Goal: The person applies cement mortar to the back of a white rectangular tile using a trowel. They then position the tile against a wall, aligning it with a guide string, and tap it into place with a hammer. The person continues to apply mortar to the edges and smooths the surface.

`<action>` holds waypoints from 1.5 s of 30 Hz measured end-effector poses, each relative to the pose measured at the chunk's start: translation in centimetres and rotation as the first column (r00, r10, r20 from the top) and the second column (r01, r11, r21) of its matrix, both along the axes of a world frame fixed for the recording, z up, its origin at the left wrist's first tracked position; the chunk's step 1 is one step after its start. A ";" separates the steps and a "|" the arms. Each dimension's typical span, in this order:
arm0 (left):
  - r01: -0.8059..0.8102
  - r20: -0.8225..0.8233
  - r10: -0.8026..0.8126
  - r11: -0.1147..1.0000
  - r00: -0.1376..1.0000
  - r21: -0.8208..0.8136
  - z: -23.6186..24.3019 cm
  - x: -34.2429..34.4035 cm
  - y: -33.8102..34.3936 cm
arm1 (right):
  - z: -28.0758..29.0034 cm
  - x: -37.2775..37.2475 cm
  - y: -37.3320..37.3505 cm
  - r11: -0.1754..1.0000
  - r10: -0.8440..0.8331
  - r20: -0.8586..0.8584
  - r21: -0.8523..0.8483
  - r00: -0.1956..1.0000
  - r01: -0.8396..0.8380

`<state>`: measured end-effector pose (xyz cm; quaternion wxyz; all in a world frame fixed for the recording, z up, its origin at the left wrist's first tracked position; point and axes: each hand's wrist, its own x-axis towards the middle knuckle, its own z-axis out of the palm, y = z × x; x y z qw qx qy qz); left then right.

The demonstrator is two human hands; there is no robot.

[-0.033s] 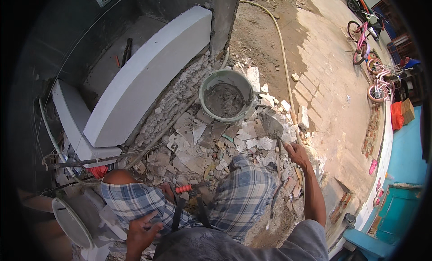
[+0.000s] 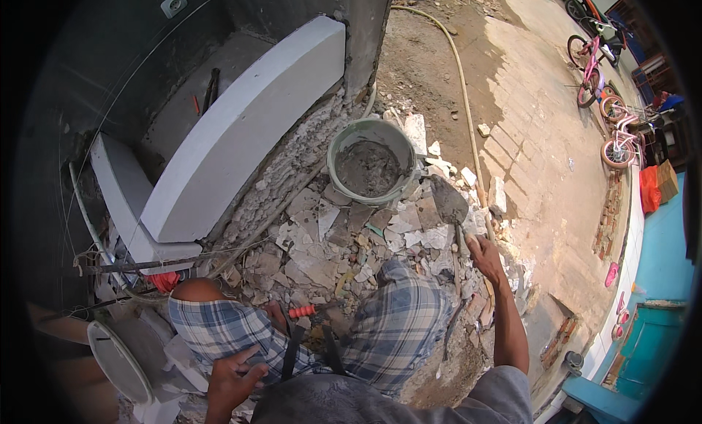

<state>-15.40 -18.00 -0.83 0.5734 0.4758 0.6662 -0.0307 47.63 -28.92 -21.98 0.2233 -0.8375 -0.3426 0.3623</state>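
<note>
My right hand [image 2: 482, 256] is closed round the handle of a trowel [image 2: 448, 201]. Its grey, mortar-stained blade points away from me over the rubble, just right of a round bucket [image 2: 371, 161]. Wet grey mortar [image 2: 369, 168] lies in the bottom of that bucket. Beside my left thigh, my left hand [image 2: 232, 380] holds nothing, its thumb and fingers apart. A tool with a red ridged handle [image 2: 301, 311] lies between my knees.
White light blocks [image 2: 248, 124] form a low curved wall at the left, set on rough mortar. Broken tile rubble [image 2: 314, 241] covers the ground before me. A hose [image 2: 461, 80] runs along the right. A second pail [image 2: 121, 358] stands lower left; bicycles [image 2: 618, 142] are far right.
The trowel blade has turned and now shows more of its flat face. Its tip has shifted slightly away from me. My left hand stays nearly still; the whole view has shifted a little.
</note>
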 end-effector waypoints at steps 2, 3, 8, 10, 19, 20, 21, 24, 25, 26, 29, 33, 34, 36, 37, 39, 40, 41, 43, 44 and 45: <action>-0.010 -0.035 0.010 1.000 0.999 -0.003 0.6 0.8 -0.3 | -0.6 -4.1 3.0 0.952 -0.083 -0.055 0.292 0.995 0.095; 0.012 -0.021 -0.012 1.000 1.000 0.013 1.0 1.3 -0.1 | -0.7 -5.4 4.9 0.955 -0.068 -0.027 0.288 0.997 0.073; 0.025 -0.004 -0.024 0.998 1.000 0.061 0.1 1.2 -0.8 | -6.0 -8.0 13.1 0.967 -0.019 0.378 0.241 0.926 -0.078; 0.047 -0.047 -0.043 0.995 0.998 0.086 0.5 1.6 -1.2 | -7.8 -7.6 15.1 0.955 0.013 0.406 0.266 0.914 -0.132; 0.020 -0.060 -0.014 0.995 0.998 0.095 0.9 2.4 -1.3 | -11.9 -4.6 5.0 0.947 0.088 0.323 0.265 0.942 -0.180; 0.031 -0.068 -0.024 0.994 0.997 0.102 0.6 2.0 -1.7 | -11.5 -5.2 3.9 0.968 0.083 0.325 0.199 0.942 -0.154; 0.040 -0.068 -0.034 0.994 0.997 0.100 0.4 1.8 -1.9 | -11.0 -5.6 2.6 0.983 0.076 0.328 0.132 0.942 -0.125; 0.084 -0.081 -0.078 0.994 0.994 0.070 0.6 2.0 -0.8 | -8.0 -8.0 -1.0 1.000 -0.002 0.351 0.025 0.936 -0.007; 0.101 -0.094 -0.097 0.994 0.991 0.036 1.2 2.3 -0.5 | -7.0 -8.9 -2.1 0.999 -0.037 0.365 0.001 0.930 0.039; 0.121 -0.103 -0.120 0.993 0.987 0.003 1.5 2.7 -0.1 | -6.7 -9.3 -3.2 0.994 -0.108 0.337 0.046 0.935 0.098; 0.130 0.154 -0.126 0.991 0.980 -0.018 1.6 2.8 0.6 | -5.1 -10.7 -5.2 0.971 -0.237 0.262 0.100 0.936 0.218; 0.202 0.511 -0.088 0.964 0.855 -0.172 0.1 5.0 2.7 | -2.2 -11.1 -5.2 0.986 -0.152 0.416 0.000 0.897 0.167; 0.257 0.492 -0.189 0.963 0.850 -0.075 -0.4 5.3 2.9 | -1.0 -11.1 -4.6 0.982 -0.185 0.382 0.033 0.906 0.187; 0.358 0.413 -0.373 0.926 0.831 0.117 -1.6 5.0 3.1 | 1.7 -12.0 -3.2 0.970 -0.241 0.299 0.099 0.923 0.221; 0.355 0.421 -0.384 0.923 0.822 0.148 -3.0 4.7 2.9 | 3.0 -12.6 -2.5 0.968 -0.243 0.333 0.141 0.911 0.207; 0.350 0.438 -0.403 0.915 0.804 0.198 -5.8 4.1 2.1 | 5.1 -12.5 -0.7 0.975 -0.202 0.300 0.149 0.932 0.164; 0.342 0.453 -0.381 0.924 0.806 0.169 -6.6 3.9 1.9 | 5.9 -12.4 0.2 0.978 -0.181 0.283 0.148 0.942 0.144; 0.342 0.469 -0.369 0.928 0.802 0.144 -7.0 4.3 2.1 | 6.5 -12.0 1.1 0.989 -0.105 0.376 0.134 0.921 0.057; 0.283 0.533 -0.260 0.958 0.805 0.039 -7.1 4.8 2.1 | 8.7 -12.1 3.7 0.992 -0.024 0.439 0.124 0.898 -0.034; 0.233 0.574 -0.169 0.972 0.801 -0.040 -7.1 5.0 2.0 | 9.9 -12.2 5.1 0.990 0.012 0.472 0.120 0.882 -0.078; 0.183 0.603 -0.073 0.976 0.794 -0.122 -7.0 5.0 2.0 | 10.7 -12.2 6.5 0.993 0.051 0.506 0.063 0.861 -0.096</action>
